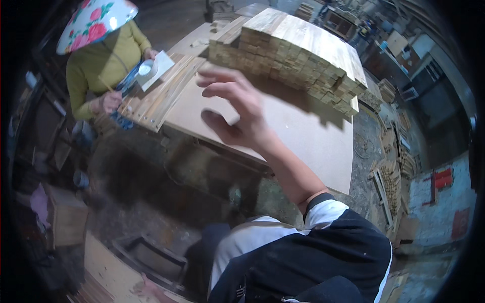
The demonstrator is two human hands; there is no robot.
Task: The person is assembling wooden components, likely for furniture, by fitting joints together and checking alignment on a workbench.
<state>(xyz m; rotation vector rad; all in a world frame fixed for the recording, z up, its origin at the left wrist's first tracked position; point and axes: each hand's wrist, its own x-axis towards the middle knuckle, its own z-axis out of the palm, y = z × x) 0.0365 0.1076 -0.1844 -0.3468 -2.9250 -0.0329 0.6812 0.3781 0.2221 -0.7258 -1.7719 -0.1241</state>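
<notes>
My right hand [235, 103] is raised in mid-air over the pale tabletop [303, 136], its fingers and thumb spread and nothing between them. Its fingertips point toward a joined wooden panel [174, 96] on the table's left end; I see no contact. Low at the left, my left hand [146, 289] rests near the edge of a light wooden board [108, 260], fingers apart. Behind the raised hand stands a large stack of wood strips [303, 55], layered in rows.
Across the panel, a person in a yellow-green top [108, 60] and flowered hat holds a pale flat piece [156, 70] with a round white container [146, 67], and a thin stick. A dark frame [156, 255] lies low left; wood offcuts [389, 187] lie at right.
</notes>
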